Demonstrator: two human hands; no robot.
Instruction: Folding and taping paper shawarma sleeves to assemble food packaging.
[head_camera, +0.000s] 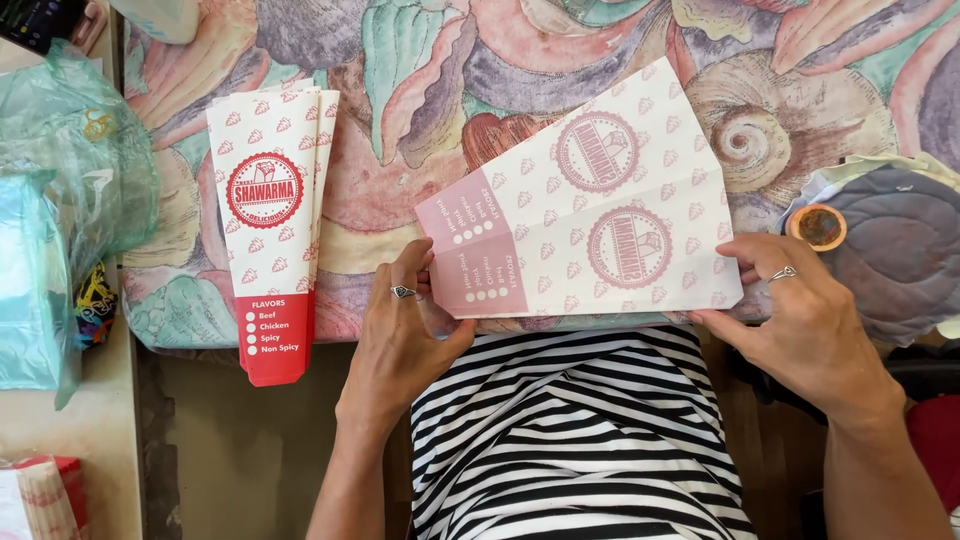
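Between both hands, the paper sleeves (600, 235) lie crosswise — red ends leftward.

The left hand (405, 325) is raised from the lower frame, palm away, fingers curled and thumb pressed inward in a pinch; a ring is worn. The right hand (805, 320) is angled inward, fingers bent in a grip, ring on one finger.

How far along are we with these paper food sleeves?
Done, it seems: a neat stack of red-and-white sleeves lies printed side up on the patterned cloth. In hand: the left hand and right hand each hold an end of two fanned sleeves, showing their paler reverse. How many remain is unclear; a bundle shows bottom left.
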